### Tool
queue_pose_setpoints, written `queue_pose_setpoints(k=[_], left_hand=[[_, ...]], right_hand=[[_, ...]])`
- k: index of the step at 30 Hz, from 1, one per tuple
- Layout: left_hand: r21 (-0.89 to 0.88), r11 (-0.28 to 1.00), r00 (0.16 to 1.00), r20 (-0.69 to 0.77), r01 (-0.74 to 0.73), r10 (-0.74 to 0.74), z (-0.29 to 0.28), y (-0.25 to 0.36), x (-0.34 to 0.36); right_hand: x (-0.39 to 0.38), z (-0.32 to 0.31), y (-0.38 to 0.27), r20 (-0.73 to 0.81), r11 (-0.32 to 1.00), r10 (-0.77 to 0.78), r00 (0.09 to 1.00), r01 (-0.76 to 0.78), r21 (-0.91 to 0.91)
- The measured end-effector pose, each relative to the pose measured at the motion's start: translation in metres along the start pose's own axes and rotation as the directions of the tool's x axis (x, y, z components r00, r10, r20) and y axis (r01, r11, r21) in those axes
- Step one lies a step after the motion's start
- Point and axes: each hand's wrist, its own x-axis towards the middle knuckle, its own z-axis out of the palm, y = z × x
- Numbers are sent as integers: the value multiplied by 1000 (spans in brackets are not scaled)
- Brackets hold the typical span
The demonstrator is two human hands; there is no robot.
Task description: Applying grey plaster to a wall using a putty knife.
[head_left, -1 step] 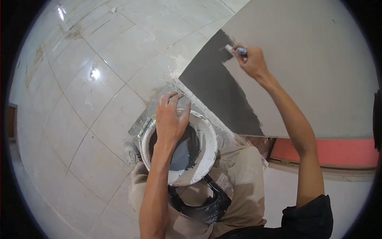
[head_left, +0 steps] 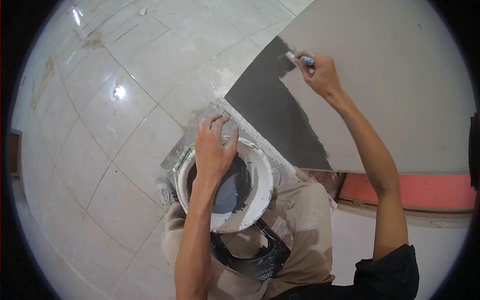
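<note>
My right hand (head_left: 312,67) grips a brush (head_left: 290,56) with white bristles and a pale, blue-marked handle. The brush meets a large pale grey panel (head_left: 380,85) beside a dark grey painted area (head_left: 280,125) along its left edge. My left hand (head_left: 216,145), fingers spread and slightly curled, with grey smears on them, hovers over or rests at the far rim of a white bucket (head_left: 260,185) holding dark grey paint (head_left: 232,185); contact is unclear.
A glossy tiled floor (head_left: 110,175) covers the left side. A grey board (head_left: 177,152) lies by the bucket. Between my trousered legs is a paint-spattered black object (head_left: 265,257). A pink strip (head_left: 420,192) runs below the panel at right. My shoe (head_left: 165,190) shows left of the bucket.
My right hand and the brush have shifted slightly upward and to the right. My left hand and the bucket look practically the same.
</note>
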Motion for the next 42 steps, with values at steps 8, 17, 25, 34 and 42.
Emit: queue_pose_setpoints(k=[8, 17, 25, 34, 42], left_hand=[[3, 1000, 1000, 5, 23, -23, -3, -1, 0], [-1, 1000, 1000, -10, -6, 6, -3, -2, 0], [-2, 1000, 1000, -6, 25, -25, -4, -5, -2], [8, 1000, 1000, -3, 11, -11, -2, -4, -1], [-7, 1000, 1000, -6, 18, -18, -1, -4, -1]], right_hand=[[-18, 34, -22, 34, 996, 30, 999, -33, 78], [8, 38, 17, -5, 993, 71, 997, -70, 90], [-2, 6, -31, -29, 999, 43, 999, -42, 14], [19, 74, 19, -36, 987, 100, 994, -95, 129], [14, 15, -21, -118, 995, 59, 991, -49, 86]])
